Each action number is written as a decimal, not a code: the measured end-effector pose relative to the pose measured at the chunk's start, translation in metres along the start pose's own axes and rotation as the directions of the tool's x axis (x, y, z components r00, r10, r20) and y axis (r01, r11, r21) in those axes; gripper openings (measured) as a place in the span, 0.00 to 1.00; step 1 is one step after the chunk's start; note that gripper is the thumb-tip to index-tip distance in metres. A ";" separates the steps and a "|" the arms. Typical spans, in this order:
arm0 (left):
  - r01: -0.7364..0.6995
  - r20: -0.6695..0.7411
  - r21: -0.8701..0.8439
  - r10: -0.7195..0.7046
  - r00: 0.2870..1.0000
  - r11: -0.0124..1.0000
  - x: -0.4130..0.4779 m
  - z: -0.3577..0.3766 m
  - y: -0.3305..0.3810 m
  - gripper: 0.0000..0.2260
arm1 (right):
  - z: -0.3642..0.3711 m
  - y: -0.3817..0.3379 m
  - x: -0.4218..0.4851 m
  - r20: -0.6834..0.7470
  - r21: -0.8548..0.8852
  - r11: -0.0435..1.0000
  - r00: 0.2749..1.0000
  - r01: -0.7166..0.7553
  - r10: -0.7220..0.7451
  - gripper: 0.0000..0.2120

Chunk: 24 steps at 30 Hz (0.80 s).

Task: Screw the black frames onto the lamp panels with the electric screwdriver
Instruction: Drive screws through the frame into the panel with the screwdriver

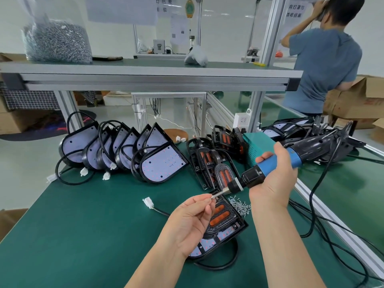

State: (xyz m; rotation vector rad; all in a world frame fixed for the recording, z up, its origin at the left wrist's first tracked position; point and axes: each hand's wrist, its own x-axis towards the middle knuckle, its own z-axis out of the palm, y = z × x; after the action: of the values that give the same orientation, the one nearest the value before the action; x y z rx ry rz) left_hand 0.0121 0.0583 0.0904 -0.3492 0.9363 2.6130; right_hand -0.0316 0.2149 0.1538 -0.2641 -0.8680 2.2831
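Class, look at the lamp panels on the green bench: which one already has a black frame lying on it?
The lamp panel lying flat under the hands, nearest the camera; the others, leaning in a row behind, show bare boards.

A green-topped counter (87, 221) fills the lower view. Above it, at twelve o'clock, runs an aluminium-framed shelf (145, 76) on grey posts, with a clear bag of screws (57, 41) at eleven o'clock. White walls carry printed paper sheets (121, 9). The pale glossy floor (22, 161) shows at nine o'clock. At two o'clock a person in a blue shirt (324, 65) stands beside cardboard boxes (357, 98). Light is even and bright.
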 end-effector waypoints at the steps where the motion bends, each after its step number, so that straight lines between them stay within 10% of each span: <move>1: -0.001 0.001 0.000 0.001 1.000 1.000 0.000 -0.001 0.000 0.05 | 0.001 0.000 0.000 0.001 -0.001 1.000 1.000 -0.001 0.001 0.06; 24: -0.496 0.016 0.472 0.555 0.831 0.729 -0.010 -0.012 -0.004 0.13 | 0.017 0.019 -0.014 -0.119 -0.059 0.998 0.993 -0.023 0.016 0.10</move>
State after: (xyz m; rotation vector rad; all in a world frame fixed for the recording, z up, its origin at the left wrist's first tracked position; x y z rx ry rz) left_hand 0.0243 0.0514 0.0824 -0.1290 1.8990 2.7320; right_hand -0.0374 0.1867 0.1535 -0.4322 -0.8778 2.2366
